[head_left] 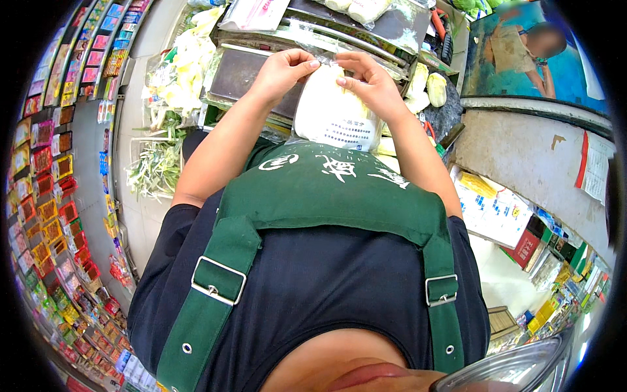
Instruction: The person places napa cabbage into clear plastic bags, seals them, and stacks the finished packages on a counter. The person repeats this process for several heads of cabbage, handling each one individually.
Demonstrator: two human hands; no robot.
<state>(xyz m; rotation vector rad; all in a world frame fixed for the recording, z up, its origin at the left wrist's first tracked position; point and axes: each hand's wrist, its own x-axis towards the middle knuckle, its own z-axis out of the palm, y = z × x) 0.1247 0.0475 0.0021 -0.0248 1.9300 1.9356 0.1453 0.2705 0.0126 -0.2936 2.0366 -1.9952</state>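
A clear plastic bag (336,114) holding a pale, white-yellow cabbage hangs in front of my green apron. My left hand (284,68) pinches the bag's top edge on the left. My right hand (369,78) pinches the same top edge on the right, thumb and fingers closed on the plastic. Both hands meet above the bag's mouth. The bag's front carries a printed label.
A metal scale tray (238,75) sits just behind my hands. Loose pale cabbage leaves (179,65) and green trimmings (157,166) lie at the left. Shelves of coloured packets (46,196) line the left rim. More bagged vegetables (428,85) rest at the right, by a counter (522,150).
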